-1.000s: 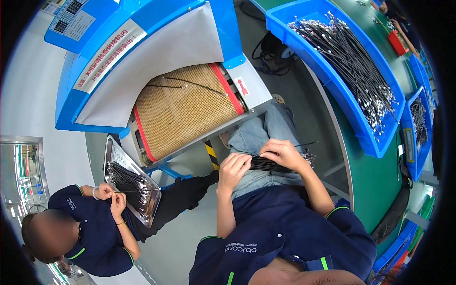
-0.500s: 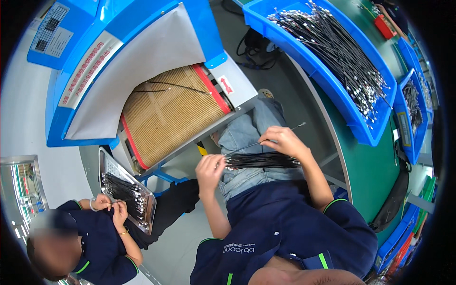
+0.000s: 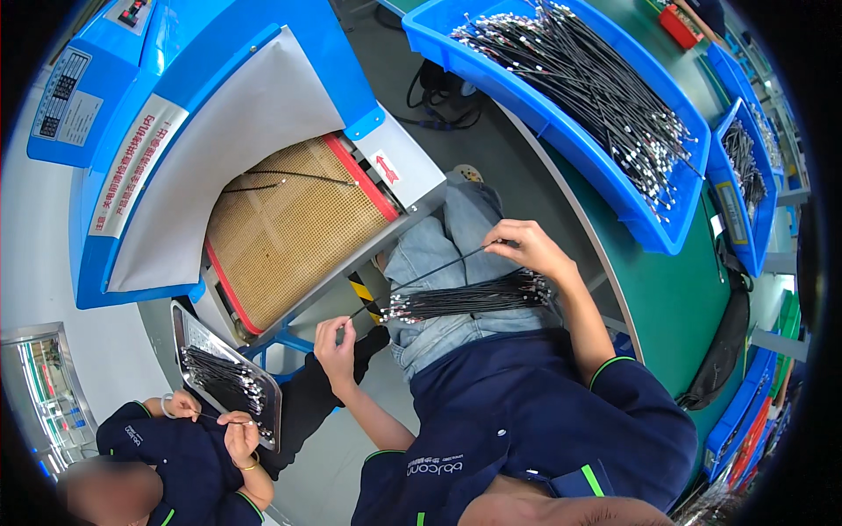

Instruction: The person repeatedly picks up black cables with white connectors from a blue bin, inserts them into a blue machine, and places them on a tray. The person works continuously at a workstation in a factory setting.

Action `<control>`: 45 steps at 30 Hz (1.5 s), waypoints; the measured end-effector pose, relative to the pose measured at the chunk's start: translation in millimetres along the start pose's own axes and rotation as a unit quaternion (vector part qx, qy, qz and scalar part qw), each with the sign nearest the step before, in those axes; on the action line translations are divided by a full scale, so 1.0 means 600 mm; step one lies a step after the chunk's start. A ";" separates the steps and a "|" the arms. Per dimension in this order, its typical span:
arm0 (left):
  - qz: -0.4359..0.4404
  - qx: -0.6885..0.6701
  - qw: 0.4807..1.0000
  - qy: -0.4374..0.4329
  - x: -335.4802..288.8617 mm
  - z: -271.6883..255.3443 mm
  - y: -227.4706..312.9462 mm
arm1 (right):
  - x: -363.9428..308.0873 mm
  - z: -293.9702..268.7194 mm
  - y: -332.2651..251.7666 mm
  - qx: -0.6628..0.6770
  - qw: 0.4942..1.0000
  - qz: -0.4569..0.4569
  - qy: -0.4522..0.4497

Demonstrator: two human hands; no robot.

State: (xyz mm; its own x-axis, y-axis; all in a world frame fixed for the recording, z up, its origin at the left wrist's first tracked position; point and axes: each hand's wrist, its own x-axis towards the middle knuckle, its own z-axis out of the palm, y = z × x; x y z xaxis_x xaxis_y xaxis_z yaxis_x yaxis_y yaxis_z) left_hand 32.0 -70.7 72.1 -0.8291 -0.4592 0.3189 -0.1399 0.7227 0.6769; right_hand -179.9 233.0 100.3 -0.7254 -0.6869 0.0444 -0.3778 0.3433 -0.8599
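Note:
A single thin black cable [image 3: 427, 275] is stretched on a slant above my lap. My left hand [image 3: 335, 352] pinches its lower left end between thumb and fingertips. The other end sits between the fingers of my right hand [image 3: 531, 246], higher and to the right. Beneath it, a bundle of black cables [image 3: 474, 299] with small white and reddish ends lies crosswise on my thighs. Neither hand is touching the bundle with its fingertips. The cable's very tips are too small to make out.
A blue machine [image 3: 346, 74] with a mesh conveyor belt [image 3: 281, 250] stands ahead left, two cables on the belt. On the green table [image 3: 645, 289], a blue bin [image 3: 548, 123] holds many cables. A co-worker at lower left handles a cable over a metal tray [image 3: 274, 425].
My left hand has moved left and down, away from the bundle, and now grips the single cable's end. The cable is drawn straight. The whole view has shifted slightly.

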 end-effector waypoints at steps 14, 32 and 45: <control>0.005 0.006 1.000 0.012 -0.004 -0.025 -0.004 | -0.008 0.004 -0.002 0.058 0.998 -0.013 -0.035; 0.023 0.022 0.999 -0.021 0.129 -0.030 -0.093 | 0.052 0.054 -0.008 -0.015 0.995 -0.097 0.018; 0.007 0.025 0.999 -0.045 0.368 -0.025 -0.258 | 0.205 0.229 -0.017 -0.114 0.964 -0.128 0.204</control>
State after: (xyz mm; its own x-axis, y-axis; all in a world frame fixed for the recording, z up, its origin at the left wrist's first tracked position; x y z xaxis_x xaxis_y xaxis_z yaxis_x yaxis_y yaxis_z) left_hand -121.3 -291.5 47.7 -0.8757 -0.4031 0.2657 -0.1537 0.7545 0.6380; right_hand -186.2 57.1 45.0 -0.7392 -0.4757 0.4767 -0.6580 0.3589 -0.6620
